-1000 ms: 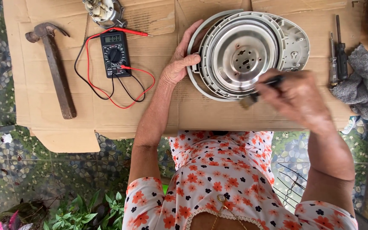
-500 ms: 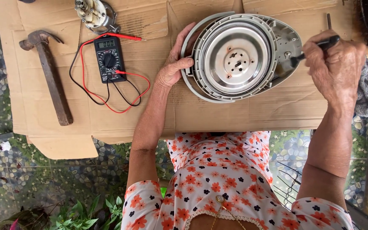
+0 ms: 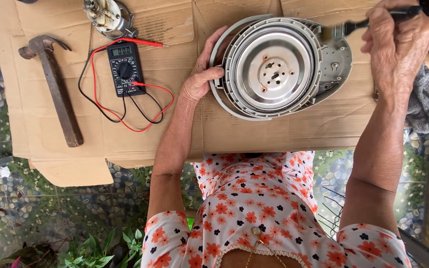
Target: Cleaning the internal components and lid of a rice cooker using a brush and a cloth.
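Cardboard sheet carries a round metal appliance base near its far right edge. The left hand grips the base's left rim, and the right hand holds a dark-handled brush closed in its fingers above the base's right side.

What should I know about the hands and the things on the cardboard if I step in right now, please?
Left hand grips the rim of the round appliance base, which lies underside up on the cardboard.
Right hand holds a dark-handled tool, its tip at the base's far right edge.
Left of the base lie the multimeter with leads and the hammer; a grey cloth lies right.
Base not yet opened.
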